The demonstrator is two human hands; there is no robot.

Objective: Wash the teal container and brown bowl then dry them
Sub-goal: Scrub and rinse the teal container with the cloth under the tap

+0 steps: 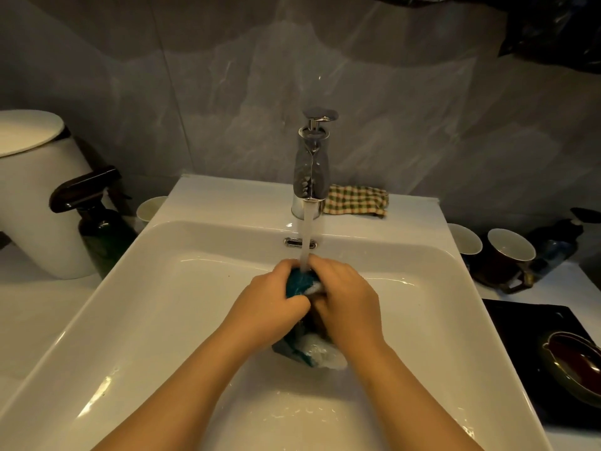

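Observation:
Both my hands are over the white sink, under the running water. My left hand and my right hand curl round the teal container from either side. Its top shows between my fingers, where the stream hits it. Its lower end, with white foam on it, shows beneath my wrists near the sink bottom. Most of the container is hidden by my hands. The brown bowl, dark outside and reddish inside, sits on a black mat on the counter at the right, apart from my hands.
A chrome faucet runs at the back of the sink, with a checked cloth beside it. A dark spray bottle, a white vessel and a cup stand at the left. Two cups stand at the right.

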